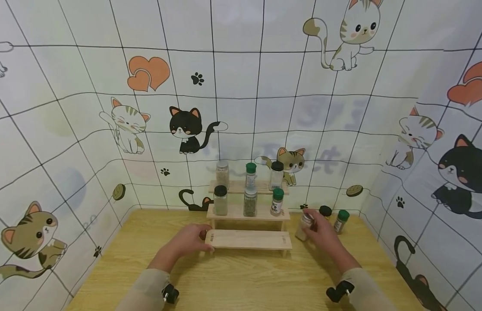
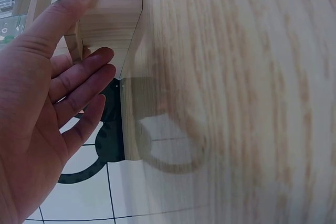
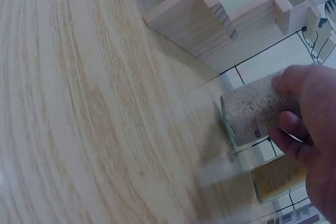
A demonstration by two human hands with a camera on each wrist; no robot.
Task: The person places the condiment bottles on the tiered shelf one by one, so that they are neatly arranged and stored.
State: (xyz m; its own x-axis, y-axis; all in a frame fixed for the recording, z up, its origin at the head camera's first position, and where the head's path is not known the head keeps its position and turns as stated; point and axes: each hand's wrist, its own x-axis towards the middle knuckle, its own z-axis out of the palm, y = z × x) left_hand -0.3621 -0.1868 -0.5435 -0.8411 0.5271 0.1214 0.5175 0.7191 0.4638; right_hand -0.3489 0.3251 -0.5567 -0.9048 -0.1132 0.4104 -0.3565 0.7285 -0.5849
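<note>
A tiered wooden spice rack [image 1: 248,238] stands on the table with jars on its middle and top tiers and a bare lowest tier. My left hand [image 1: 191,240] holds the left end of the lowest shelf, thumb at the front and forefinger partly hidden behind the wood; its other fingers hang loosely bent in the left wrist view. Just right of the rack, my right hand [image 1: 322,233] grips a glass spice jar [image 3: 252,109] of pale, grainy seasoning around its upper part. The jar tilts slightly, and I cannot tell whether its base touches the table.
Behind my right hand stand a black-capped jar [image 1: 325,211] with yellowish contents and a green-capped jar [image 1: 341,221]. Several jars, including a green-capped one [image 1: 277,201], occupy the upper tiers. A cat-patterned tile backdrop [image 1: 241,116] surrounds the wooden table [image 1: 241,285].
</note>
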